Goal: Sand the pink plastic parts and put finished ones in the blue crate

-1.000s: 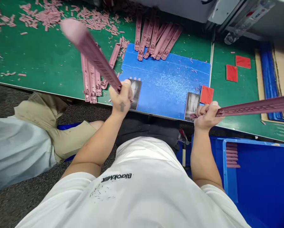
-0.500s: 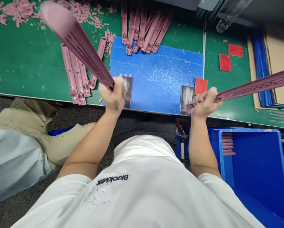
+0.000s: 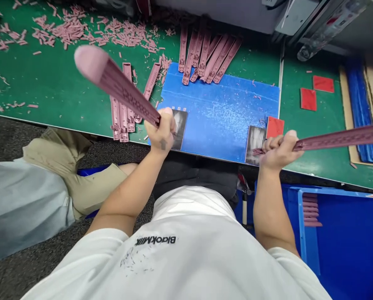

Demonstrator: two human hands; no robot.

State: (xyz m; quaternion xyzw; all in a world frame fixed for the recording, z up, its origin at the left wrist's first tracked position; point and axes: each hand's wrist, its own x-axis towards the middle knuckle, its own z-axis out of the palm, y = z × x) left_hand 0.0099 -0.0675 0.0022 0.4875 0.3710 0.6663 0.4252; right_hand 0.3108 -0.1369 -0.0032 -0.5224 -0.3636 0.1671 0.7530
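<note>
My left hand (image 3: pixel 162 130) is closed around the end of a long pink plastic strip (image 3: pixel 120 89) that points up and to the left, its far end blurred. My right hand (image 3: pixel 277 151) grips a second pink strip (image 3: pixel 342 138) that runs out to the right edge of the view. Both fists hover over the near edge of a blue mat (image 3: pixel 224 112) on the green table (image 3: pixel 49 87). Between them lie two small grey blocks (image 3: pixel 254 139) on the mat's front edge.
Loose pink strips lie in a pile (image 3: pixel 205 54) at the mat's far side and another pile (image 3: pixel 124 112) left of it. Pink scraps (image 3: pixel 80 29) litter the far table. Red pads (image 3: pixel 308 99) sit right. A blue bin (image 3: pixel 345 233) stands lower right. Another person's leg (image 3: pixel 49 183) is at left.
The view shifted slightly; both hands stay closed on their strips. The left strip's raised end has swung a little, and the right strip now lies flatter.
</note>
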